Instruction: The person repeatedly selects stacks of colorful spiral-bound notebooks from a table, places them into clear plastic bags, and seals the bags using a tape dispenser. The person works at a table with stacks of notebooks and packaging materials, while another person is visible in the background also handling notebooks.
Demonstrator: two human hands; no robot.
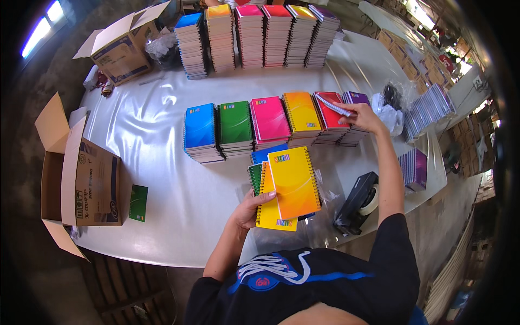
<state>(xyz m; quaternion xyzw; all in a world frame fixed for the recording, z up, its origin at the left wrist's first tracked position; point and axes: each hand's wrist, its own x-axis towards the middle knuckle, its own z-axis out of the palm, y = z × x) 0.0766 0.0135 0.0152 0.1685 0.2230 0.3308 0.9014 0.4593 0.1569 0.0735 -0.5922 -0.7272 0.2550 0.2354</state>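
Note:
My left hand [250, 210] grips a fanned bunch of spiral notebooks, with a yellow notebook [295, 181] on top. Another yellow cover, a green edge and a blue corner show beneath it. Farther off to the right, my right hand [364, 117] pinches a tilted spiral notebook [333, 104], seen nearly edge-on, above the red notebook stack [328, 120]. That stack belongs to a row with blue [200, 125], green [234, 122], pink [270, 120], yellow [301, 111] and purple [355, 98] stacks. The held notebook's cover colour is hard to make out.
Taller notebook stacks [249, 40] line the far side of the table. Open cartons [97, 184] stand at left, beside a loose green notebook [138, 203]. A black tape dispenser [355, 203] lies near my right arm, with purple notebooks [414, 169] beyond. Clear plastic bags [391, 116] sit at right.

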